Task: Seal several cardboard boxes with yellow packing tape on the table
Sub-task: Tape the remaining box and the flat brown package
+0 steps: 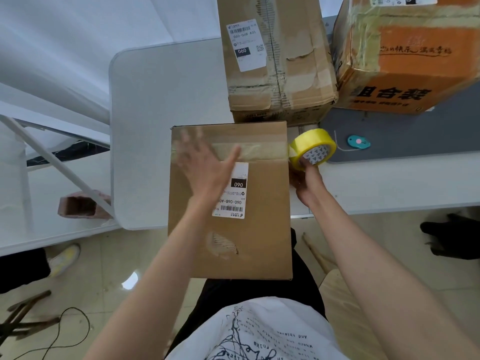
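A brown cardboard box [259, 229] with a white shipping label lies in front of me, half over the table's front edge. A strip of yellow tape [259, 149] runs across its top seam to the right edge. My left hand [207, 167] lies flat with spread fingers on the taped seam, blurred by motion. My right hand [307, 181] grips the yellow tape roll [313, 148] at the box's right edge, where the strip leaves the roll.
Behind stand a worn brown box [278, 61] with a label and an orange printed box [410, 55]. A small teal cutter [358, 142] lies on a dark grey mat [415, 136]. The white table [155, 100] stretches left; a folding frame stands on the far left.
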Action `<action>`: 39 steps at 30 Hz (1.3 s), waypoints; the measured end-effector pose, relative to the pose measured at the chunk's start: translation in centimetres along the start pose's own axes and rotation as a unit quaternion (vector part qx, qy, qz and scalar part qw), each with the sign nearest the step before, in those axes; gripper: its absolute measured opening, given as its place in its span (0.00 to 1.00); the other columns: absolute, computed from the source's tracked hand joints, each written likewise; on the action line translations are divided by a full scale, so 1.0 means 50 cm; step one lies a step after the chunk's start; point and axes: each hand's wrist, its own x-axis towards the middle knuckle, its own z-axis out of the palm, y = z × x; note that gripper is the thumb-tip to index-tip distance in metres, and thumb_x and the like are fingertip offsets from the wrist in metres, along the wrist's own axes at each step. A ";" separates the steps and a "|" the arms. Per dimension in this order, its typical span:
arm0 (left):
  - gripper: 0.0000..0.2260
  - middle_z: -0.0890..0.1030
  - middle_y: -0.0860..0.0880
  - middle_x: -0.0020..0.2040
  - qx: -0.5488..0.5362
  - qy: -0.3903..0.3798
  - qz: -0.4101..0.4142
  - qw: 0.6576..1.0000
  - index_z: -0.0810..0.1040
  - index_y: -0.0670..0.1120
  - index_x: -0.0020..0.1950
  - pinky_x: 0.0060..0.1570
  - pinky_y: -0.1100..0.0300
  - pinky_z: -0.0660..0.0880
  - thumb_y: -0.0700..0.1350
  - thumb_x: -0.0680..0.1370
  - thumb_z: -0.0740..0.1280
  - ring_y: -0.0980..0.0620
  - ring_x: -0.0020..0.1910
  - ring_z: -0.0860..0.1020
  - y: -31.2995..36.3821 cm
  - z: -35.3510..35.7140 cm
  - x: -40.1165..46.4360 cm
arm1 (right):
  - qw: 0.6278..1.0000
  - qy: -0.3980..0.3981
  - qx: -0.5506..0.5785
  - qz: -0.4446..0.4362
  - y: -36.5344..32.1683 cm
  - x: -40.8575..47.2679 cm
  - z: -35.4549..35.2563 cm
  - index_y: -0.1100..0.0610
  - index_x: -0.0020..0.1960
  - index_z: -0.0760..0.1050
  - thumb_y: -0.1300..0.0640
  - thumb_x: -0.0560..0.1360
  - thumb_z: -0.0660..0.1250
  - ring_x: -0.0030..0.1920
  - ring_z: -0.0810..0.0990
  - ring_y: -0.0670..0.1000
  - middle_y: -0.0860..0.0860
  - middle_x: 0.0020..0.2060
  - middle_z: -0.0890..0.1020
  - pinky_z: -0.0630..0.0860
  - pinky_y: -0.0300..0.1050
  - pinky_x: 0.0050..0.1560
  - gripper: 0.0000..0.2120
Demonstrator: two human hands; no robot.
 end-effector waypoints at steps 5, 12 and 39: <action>0.59 0.54 0.41 0.80 -0.019 -0.060 -0.142 0.988 0.39 0.48 0.83 0.72 0.35 0.58 0.77 0.67 0.66 0.34 0.77 0.58 -0.081 -0.032 0.089 | 0.999 0.010 -0.026 -0.029 -0.004 0.010 0.014 0.52 0.72 0.69 0.49 0.77 0.69 0.50 0.83 0.53 0.58 0.61 0.82 0.78 0.45 0.45 0.25; 0.60 0.60 0.42 0.75 -0.007 -0.048 -0.134 0.990 0.37 0.51 0.82 0.70 0.40 0.60 0.79 0.66 0.65 0.38 0.73 0.62 -0.101 -0.021 0.098 | 1.000 -0.004 -0.013 0.001 0.027 -0.014 0.020 0.61 0.76 0.66 0.47 0.84 0.60 0.26 0.77 0.42 0.50 0.40 0.79 0.73 0.37 0.27 0.26; 0.20 0.72 0.56 0.63 -0.284 -0.174 0.078 0.940 0.76 0.58 0.67 0.56 0.63 0.73 0.63 0.78 0.68 0.61 0.58 0.74 0.029 -0.169 -0.018 | 0.931 0.047 -0.232 -0.278 -0.166 -0.344 0.170 0.44 0.54 0.79 0.47 0.78 0.68 0.53 0.80 0.47 0.43 0.51 0.83 0.77 0.47 0.54 0.06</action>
